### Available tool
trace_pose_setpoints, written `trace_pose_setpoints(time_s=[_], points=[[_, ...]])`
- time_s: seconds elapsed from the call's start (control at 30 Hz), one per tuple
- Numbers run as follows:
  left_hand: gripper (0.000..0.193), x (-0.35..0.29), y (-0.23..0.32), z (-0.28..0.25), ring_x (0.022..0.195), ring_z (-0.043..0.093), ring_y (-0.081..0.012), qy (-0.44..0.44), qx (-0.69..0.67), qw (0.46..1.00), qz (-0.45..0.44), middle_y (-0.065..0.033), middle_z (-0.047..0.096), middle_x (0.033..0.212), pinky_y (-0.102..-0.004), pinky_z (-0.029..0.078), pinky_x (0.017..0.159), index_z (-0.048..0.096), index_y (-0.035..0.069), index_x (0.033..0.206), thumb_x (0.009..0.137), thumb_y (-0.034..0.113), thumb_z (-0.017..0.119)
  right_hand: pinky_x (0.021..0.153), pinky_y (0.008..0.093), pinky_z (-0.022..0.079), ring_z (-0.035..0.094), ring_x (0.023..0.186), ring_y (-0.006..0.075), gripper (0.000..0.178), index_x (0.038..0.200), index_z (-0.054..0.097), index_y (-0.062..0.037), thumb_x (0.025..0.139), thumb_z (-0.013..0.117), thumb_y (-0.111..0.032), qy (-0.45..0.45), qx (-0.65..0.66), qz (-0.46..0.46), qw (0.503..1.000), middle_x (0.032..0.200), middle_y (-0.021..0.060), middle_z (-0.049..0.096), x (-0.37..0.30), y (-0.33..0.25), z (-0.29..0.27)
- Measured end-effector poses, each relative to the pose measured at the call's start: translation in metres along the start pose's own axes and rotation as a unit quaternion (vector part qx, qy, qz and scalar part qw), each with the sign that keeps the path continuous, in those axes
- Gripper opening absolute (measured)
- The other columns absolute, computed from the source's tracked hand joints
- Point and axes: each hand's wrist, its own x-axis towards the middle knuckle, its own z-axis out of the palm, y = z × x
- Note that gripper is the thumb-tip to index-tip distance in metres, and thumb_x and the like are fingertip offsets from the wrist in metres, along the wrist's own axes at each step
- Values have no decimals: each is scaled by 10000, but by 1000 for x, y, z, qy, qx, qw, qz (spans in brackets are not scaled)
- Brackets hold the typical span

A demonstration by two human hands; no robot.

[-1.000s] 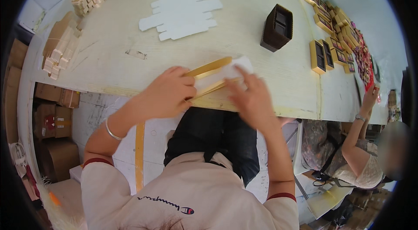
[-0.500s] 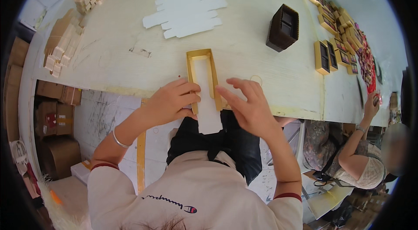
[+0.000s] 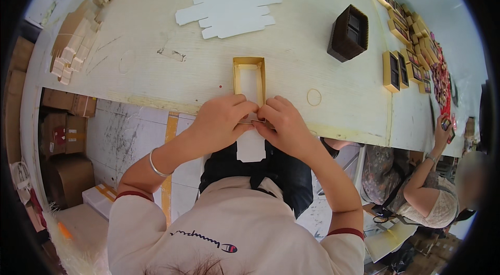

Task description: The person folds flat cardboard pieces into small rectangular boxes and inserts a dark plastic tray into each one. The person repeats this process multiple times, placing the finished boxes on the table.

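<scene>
In front of me a partly folded cardboard box [image 3: 237, 80], gold on its walls, lies at the table's front edge with its long side toward me. A white flap [image 3: 251, 150] of it hangs out over my lap. My left hand [image 3: 224, 114] and my right hand [image 3: 286, 125] meet at its near end, both closed with fingertips and thumbs pinching the gold edges there. The fold between the fingertips is partly hidden. Beyond the box lies a flat white cardboard blank [image 3: 229, 8], unfolded.
A stack of dark brown trays [image 3: 348, 34] stands to the right, near a rubber band [image 3: 313, 97]. Bundled cardboard blanks [image 3: 76, 41] lie at the left. Filled gold boxes [image 3: 391, 71] line the right side, where a co-worker's hand [image 3: 442, 132] holds a small item.
My hands have come together at the box's near end; the right hand was open beside it before. The near ends of the side walls, earlier spread, are now drawn in.
</scene>
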Motion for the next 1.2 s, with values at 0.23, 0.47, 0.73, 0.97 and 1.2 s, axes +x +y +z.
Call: trace_pose_setpoints(time_s=[0.23, 0.47, 0.73, 0.97, 1.2], points=[[90, -7, -5, -2, 644, 575, -270, -4, 3, 1000, -18, -62, 536, 694, -370, 458, 570, 659, 61, 760, 769, 134, 710, 757, 356, 433, 545, 857, 293, 554, 1267, 519, -42, 732, 661, -56, -34, -128, -41, 990, 1011, 125, 556, -17, -19, -13], [176, -3, -5, -13, 653, 601, -224, -64, -129, 989, -44, -73, 614, 790, -321, 468, 594, 623, 46, 934, 833, 171, 694, 720, 349, 472, 571, 835, 287, 344, 1057, 635, -15, 716, 664, 18, 122, -23, -90, 988, 1036, 133, 549, -21, -2, 13], [307, -7, -10, -13, 671, 583, -198, -49, -215, 974, -57, -110, 619, 1006, -312, 473, 633, 481, 60, 1177, 911, 143, 609, 603, 316, 469, 561, 731, 266, 242, 982, 603, -9, 763, 678, 62, 164, 206, 47, 964, 920, 125, 505, 3, -9, 12], [196, -16, -5, 1, 742, 606, -190, 60, -72, 995, -40, -112, 577, 1075, -266, 487, 601, 551, 14, 1061, 876, 2, 615, 665, 323, 442, 555, 809, 234, 318, 1099, 588, -5, 803, 668, -88, 173, -130, -57, 975, 1051, 144, 514, -4, -12, 17], [105, -16, -3, 14, 671, 575, -287, 124, 52, 987, 83, -119, 576, 875, -363, 483, 594, 599, 1, 863, 835, 79, 663, 653, 365, 439, 580, 770, 261, 100, 863, 580, -40, 779, 622, -74, 1, -181, 12, 983, 855, 85, 533, 0, -19, 12]])
